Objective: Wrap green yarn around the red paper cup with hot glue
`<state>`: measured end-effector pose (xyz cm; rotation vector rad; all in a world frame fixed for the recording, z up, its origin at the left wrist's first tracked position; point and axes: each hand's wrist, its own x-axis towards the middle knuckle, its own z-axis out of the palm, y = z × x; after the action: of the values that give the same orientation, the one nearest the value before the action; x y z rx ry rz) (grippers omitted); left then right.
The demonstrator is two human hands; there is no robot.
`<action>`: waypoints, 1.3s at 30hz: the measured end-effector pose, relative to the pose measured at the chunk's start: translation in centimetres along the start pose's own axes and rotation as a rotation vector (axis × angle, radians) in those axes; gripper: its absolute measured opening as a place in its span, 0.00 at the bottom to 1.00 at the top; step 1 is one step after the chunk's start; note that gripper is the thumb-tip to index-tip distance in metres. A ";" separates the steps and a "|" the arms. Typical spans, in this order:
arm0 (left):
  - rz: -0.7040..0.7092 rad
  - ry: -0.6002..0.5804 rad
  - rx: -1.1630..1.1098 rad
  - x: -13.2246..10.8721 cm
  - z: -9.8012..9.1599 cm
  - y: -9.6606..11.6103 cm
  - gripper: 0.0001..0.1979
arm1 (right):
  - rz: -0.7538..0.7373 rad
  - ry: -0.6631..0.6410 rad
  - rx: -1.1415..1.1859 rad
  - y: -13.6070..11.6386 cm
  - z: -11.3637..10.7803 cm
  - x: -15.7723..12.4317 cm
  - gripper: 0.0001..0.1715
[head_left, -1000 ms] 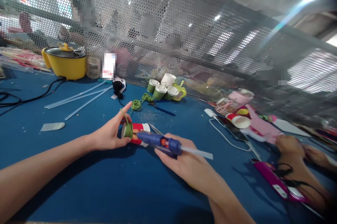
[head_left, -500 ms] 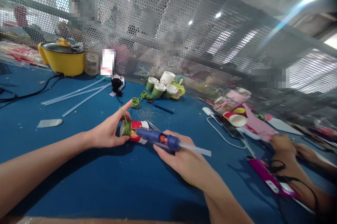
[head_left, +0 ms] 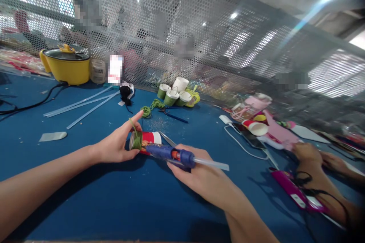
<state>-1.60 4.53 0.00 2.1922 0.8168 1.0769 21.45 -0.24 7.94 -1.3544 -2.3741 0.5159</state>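
Gluing, by appearance: red-and-white paper cup (head_left: 151, 137), on its side, near centre of the blue table (head_left: 137, 205), green yarn (head_left: 138, 140) wound round its left end. Left hand (head_left: 116, 145): pinching the wound end, index finger raised. Right hand (head_left: 203, 172): wrapped round a blue glue gun (head_left: 162, 151), nozzle at the yarn's edge; contact unclear. Next move calls for a steady cup, fingers clear of the nozzle. Farther: yarn coil (head_left: 146, 112), blue-handled tool (head_left: 177, 118), green-wrapped cups (head_left: 171, 99). Left: translucent sticks (head_left: 92, 110).

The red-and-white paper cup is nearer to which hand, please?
The left hand holds the cup; the right hand, gripping the blue plastic glue gun, sits farther right.
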 end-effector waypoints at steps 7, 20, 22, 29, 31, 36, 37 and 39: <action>0.006 -0.005 -0.006 -0.2 0.1 -0.2 0.47 | -0.016 0.058 -0.027 -0.3 -0.1 0.0 0.11; 0.089 -0.016 0.079 -0.1 -0.1 0.1 0.48 | -0.079 0.083 -0.075 0.1 -0.1 0.3 0.08; 0.098 -0.023 0.086 -0.1 -0.1 0.2 0.48 | -0.093 0.079 -0.074 0.0 -0.2 0.1 0.08; 0.157 -0.045 0.134 -0.1 -0.2 0.9 0.47 | -0.103 0.113 -0.217 0.6 -0.1 0.4 0.08; 0.172 -0.055 0.161 -0.1 -0.2 1.2 0.46 | -0.107 0.114 -0.247 0.7 -0.1 0.6 0.06; 0.192 -0.085 0.209 -0.2 -0.2 1.4 0.46 | -0.112 0.120 -0.250 0.5 -0.3 0.4 0.07; 0.197 -0.090 0.213 -0.2 -0.2 1.4 0.46 | -0.105 0.123 -0.239 0.4 -0.3 0.3 0.06; 0.204 -0.094 0.217 -0.2 -0.2 1.3 0.47 | -0.090 0.118 -0.220 0.2 -0.5 0.2 0.06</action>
<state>-1.50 3.51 0.93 2.5331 0.7084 1.0108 21.77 0.10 8.29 -1.3195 -2.4366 0.1483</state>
